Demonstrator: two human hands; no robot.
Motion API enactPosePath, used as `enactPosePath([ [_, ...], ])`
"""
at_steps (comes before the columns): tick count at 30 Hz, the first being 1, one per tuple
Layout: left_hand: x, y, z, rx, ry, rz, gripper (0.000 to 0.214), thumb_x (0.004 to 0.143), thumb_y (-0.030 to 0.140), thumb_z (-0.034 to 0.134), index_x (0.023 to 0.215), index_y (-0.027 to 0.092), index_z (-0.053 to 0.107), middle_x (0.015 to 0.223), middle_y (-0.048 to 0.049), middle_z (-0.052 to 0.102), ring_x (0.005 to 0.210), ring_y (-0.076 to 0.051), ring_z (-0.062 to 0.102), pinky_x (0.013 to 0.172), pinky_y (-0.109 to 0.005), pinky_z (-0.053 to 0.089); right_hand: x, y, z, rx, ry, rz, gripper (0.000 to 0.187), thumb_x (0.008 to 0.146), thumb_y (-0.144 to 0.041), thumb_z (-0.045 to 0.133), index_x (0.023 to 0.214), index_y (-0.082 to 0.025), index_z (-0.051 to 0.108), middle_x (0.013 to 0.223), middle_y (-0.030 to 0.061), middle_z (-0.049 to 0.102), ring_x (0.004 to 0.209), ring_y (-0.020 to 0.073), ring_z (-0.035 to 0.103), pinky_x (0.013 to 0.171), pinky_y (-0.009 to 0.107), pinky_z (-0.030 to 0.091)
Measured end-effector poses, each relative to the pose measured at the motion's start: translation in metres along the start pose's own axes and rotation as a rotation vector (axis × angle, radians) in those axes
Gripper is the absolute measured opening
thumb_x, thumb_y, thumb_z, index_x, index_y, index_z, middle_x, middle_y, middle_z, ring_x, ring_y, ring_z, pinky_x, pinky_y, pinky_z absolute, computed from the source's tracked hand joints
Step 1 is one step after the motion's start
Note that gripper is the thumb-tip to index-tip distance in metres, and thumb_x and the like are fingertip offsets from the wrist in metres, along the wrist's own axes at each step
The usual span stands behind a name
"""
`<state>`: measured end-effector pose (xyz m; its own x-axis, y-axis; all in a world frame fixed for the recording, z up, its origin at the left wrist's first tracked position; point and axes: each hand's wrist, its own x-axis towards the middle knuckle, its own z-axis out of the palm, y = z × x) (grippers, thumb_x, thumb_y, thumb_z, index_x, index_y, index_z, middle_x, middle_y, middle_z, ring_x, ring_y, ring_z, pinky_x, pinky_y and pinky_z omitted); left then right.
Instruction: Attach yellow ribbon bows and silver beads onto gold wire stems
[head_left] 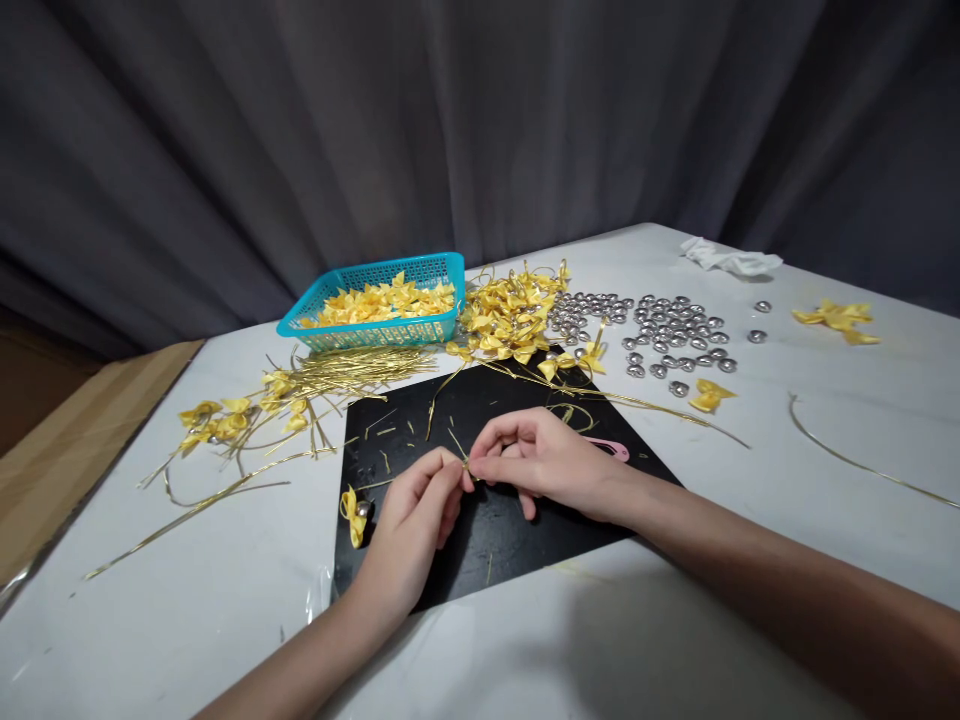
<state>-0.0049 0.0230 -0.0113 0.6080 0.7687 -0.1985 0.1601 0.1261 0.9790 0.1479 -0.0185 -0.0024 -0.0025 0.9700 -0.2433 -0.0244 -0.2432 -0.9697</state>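
Note:
Over a black mat (465,570), my left hand (420,505) and my right hand (544,460) meet fingertip to fingertip. Both are closed in a pinch on a thin gold cord (375,485); a short end sticks up between them. The spot where the fingertips join is mostly hidden. Left of my left hand, at the mat's edge, lies a yellow ribbon bow (352,518) with a silver bell-like bead (364,509) on it. The cord runs from near this bow to my left fingers. Behind my right wrist shows a pink loop-shaped handle (616,450), partly covered.
A blue basket (300,318) holds yellow bows. Beside it are a heap of bows with cords (514,310), a bundle of gold cords (367,372) and scattered silver beads (679,325). A white crumpled cloth (731,260) lies far right. Cord scraps dot the mat.

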Motion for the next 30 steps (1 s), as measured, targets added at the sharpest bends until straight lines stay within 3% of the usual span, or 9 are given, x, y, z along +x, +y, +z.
enactPosePath([
  [15, -0.002, 0.002, 0.000, 0.096, 0.007, 0.026, 0.029, 0.085, 0.041, 0.047, 0.069, 0.017, 0.051, 0.050, 0.0074, 0.034, 0.045, -0.008, 0.031, 0.039, -0.016, 0.024, -0.002, -0.002, -0.001, -0.046, 0.022, -0.012, 0.023, 0.067, -0.030, 0.072, 0.074, -0.012, 0.061, 0.058, -0.0044, 0.057, 0.035, 0.0028, 0.045, 0.031, 0.014, 0.035],
  [19, -0.003, -0.003, 0.002, 0.157, -0.012, 0.042, 0.030, 0.088, 0.040, 0.044, 0.069, 0.018, 0.051, 0.048, 0.0077, 0.033, 0.043, -0.008, 0.032, 0.039, -0.017, 0.027, -0.005, -0.008, 0.003, -0.232, 0.050, -0.023, 0.007, 0.074, -0.017, 0.063, 0.071, -0.011, 0.061, 0.053, -0.0042, 0.054, 0.037, 0.0023, 0.039, 0.034, 0.014, 0.028],
  [23, -0.002, 0.000, 0.002, 0.225, -0.030, 0.080, 0.029, 0.089, 0.040, 0.042, 0.073, 0.018, 0.052, 0.056, 0.0056, 0.040, 0.046, -0.008, 0.040, 0.043, -0.017, 0.034, -0.008, -0.009, 0.005, -0.410, 0.098, -0.177, 0.008, 0.076, -0.013, 0.056, 0.069, -0.013, 0.057, 0.052, -0.0049, 0.045, 0.046, 0.0048, 0.033, 0.041, 0.017, 0.023],
  [25, -0.004, 0.015, -0.004, 0.307, -0.045, 0.114, 0.027, 0.088, 0.041, 0.045, 0.078, 0.017, 0.055, 0.076, 0.0003, 0.052, 0.053, -0.009, 0.049, 0.047, -0.019, 0.040, -0.010, -0.010, 0.004, -0.356, 0.070, -0.237, 0.009, 0.080, -0.020, 0.052, 0.073, -0.014, 0.052, 0.058, -0.0044, 0.043, 0.050, 0.0061, 0.033, 0.044, 0.018, 0.024],
  [27, -0.008, 0.038, -0.017, 0.430, -0.028, 0.179, 0.025, 0.085, 0.041, 0.049, 0.096, 0.020, 0.057, 0.109, -0.0052, 0.053, 0.068, -0.012, 0.058, 0.053, -0.022, 0.045, -0.012, -0.011, 0.002, -0.285, 0.060, -0.279, 0.013, 0.085, -0.027, 0.047, 0.078, -0.016, 0.048, 0.059, -0.0054, 0.038, 0.051, 0.0066, 0.032, 0.045, 0.019, 0.023],
  [29, -0.013, 0.061, -0.033, 0.797, 0.047, 0.229, 0.032, 0.082, 0.045, 0.051, 0.103, 0.021, 0.056, 0.108, -0.0068, 0.055, 0.074, -0.017, 0.058, 0.057, -0.025, 0.043, -0.013, -0.013, 0.000, -0.267, 0.079, -0.291, 0.014, 0.086, -0.030, 0.045, 0.080, -0.017, 0.046, 0.058, -0.0063, 0.034, 0.049, 0.0068, 0.029, 0.044, 0.020, 0.021],
  [30, -0.015, 0.070, -0.041, 1.041, 0.084, 0.194, 0.033, 0.080, 0.049, 0.052, 0.095, 0.020, 0.059, 0.097, -0.0073, 0.058, 0.069, -0.019, 0.057, 0.055, -0.027, 0.040, -0.014, -0.014, 0.000, -0.280, 0.098, -0.293, 0.014, 0.086, -0.030, 0.045, 0.081, -0.017, 0.046, 0.058, -0.0064, 0.033, 0.049, 0.0069, 0.029, 0.045, 0.020, 0.021],
])
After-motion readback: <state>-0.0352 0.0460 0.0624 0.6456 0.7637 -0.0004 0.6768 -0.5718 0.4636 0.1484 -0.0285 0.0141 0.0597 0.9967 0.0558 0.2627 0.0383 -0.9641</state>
